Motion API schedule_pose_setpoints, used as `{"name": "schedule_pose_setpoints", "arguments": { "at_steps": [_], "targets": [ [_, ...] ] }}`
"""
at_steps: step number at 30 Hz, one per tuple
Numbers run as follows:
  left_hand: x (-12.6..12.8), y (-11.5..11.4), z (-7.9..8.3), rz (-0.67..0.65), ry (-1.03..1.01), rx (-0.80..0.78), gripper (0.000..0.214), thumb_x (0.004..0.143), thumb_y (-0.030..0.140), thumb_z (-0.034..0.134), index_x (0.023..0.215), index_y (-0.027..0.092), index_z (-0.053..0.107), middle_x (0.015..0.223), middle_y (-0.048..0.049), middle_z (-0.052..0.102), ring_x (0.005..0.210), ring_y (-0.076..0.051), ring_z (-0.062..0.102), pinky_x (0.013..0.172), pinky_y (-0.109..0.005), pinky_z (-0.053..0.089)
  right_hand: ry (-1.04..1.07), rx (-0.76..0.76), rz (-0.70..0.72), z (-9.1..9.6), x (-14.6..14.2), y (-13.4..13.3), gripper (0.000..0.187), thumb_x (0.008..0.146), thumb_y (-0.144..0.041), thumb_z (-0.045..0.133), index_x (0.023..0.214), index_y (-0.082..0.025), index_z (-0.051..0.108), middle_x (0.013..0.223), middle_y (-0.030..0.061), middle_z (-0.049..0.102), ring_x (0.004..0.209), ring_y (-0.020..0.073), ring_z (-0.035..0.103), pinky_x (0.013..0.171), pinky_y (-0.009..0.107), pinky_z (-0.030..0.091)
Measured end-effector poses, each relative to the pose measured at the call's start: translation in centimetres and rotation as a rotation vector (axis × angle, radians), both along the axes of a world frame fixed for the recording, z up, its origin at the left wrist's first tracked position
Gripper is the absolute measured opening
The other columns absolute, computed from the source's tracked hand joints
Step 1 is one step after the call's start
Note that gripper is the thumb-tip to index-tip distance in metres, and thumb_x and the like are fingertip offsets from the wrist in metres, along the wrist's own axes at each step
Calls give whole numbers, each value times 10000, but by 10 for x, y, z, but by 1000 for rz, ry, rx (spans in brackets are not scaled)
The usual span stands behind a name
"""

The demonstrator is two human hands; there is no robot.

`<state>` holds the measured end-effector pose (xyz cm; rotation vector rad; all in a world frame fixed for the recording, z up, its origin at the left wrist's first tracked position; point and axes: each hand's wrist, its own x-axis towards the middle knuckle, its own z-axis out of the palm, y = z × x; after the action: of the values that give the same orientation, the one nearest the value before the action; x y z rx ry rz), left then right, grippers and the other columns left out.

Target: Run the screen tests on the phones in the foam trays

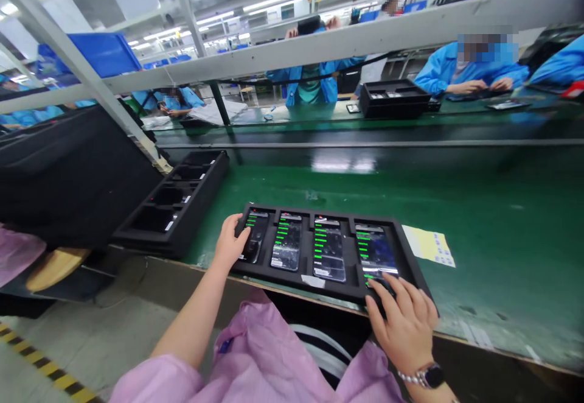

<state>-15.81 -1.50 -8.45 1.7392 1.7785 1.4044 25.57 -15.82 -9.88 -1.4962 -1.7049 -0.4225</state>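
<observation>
A black phone tray (350, 254) lies near the front edge of the green bench, with several smartphones in a row of compartments. Their lit screens show green bars. My left hand (227, 246) grips the tray's left end, its thumb over the edge of the leftmost phone (258, 232). Spread over the front right corner is my right hand (406, 315), fingers apart. Its fingertips touch or hover just over the lower screen of the rightmost phone (376, 248); contact is partly hidden. Between these lie a second phone (286, 241) and a third phone (328, 248).
Left of me stands a stack of black trays (194, 208) holding dark phones. A yellow-and-white paper (429, 245) lies right of my tray. Across the bench, people in blue work near another black tray (392, 101). A slanted metal frame (292, 53) crosses overhead.
</observation>
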Motion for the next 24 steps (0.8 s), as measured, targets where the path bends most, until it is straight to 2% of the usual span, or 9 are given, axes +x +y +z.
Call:
{"name": "schedule_pose_setpoints", "arguments": {
  "at_steps": [5, 9, 12, 15, 19, 24],
  "targets": [
    [5, -3, 3, 34, -29, 49, 408, 920, 351, 656, 1304, 214, 631, 1357, -144, 614, 1124, -266, 726, 1004, -482, 622, 27, 39, 24, -14, -7, 2, 386, 1028, -483, 597, 1311, -248, 716, 1414, 154, 679, 1302, 362, 610, 1158, 567, 380],
    [8, -7, 6, 14, -25, 87, 379, 935, 389, 647, 1270, 211, 647, 1329, -147, 630, 1047, -250, 751, 911, -432, 647, 19, 132, 21, -19, -5, 4, 554, 991, -468, 653, 1519, -315, 586, 1487, 154, 616, 1310, 377, 605, 1148, 575, 398],
    [5, -6, 6, 13, -27, 98, 356, 955, 422, 612, 1227, 197, 658, 1238, -149, 666, 965, -241, 763, 847, -411, 654, 13, 128, 8, -24, -4, 4, 619, 993, -471, 648, 1584, -344, 516, 1503, 155, 601, 1313, 384, 603, 1144, 582, 400],
    [1, -5, 2, 5, -37, 88, 363, 958, 442, 599, 1215, 193, 663, 1183, -141, 687, 977, -248, 761, 892, -431, 646, -1, 127, -11, -27, -4, 3, 623, 988, -483, 656, 1578, -337, 519, 1488, 160, 611, 1311, 384, 605, 1138, 580, 404],
    [1, -6, 1, -39, -49, 67, 352, 935, 436, 642, 1204, 215, 696, 1257, -138, 688, 1069, -266, 735, 1006, -485, 608, -10, 93, -22, -26, -5, 3, 584, 996, -464, 652, 1552, -317, 552, 1482, 163, 620, 1316, 383, 607, 1142, 580, 395],
    [3, -4, 4, -106, -54, 66, 293, 899, 417, 690, 1122, 236, 753, 1282, -125, 705, 1232, -301, 674, 1149, -532, 516, -24, 76, 28, -29, -2, 3, 533, 995, -485, 660, 1499, -326, 592, 1435, 141, 665, 1268, 355, 637, 1131, 553, 397]
  ]
}}
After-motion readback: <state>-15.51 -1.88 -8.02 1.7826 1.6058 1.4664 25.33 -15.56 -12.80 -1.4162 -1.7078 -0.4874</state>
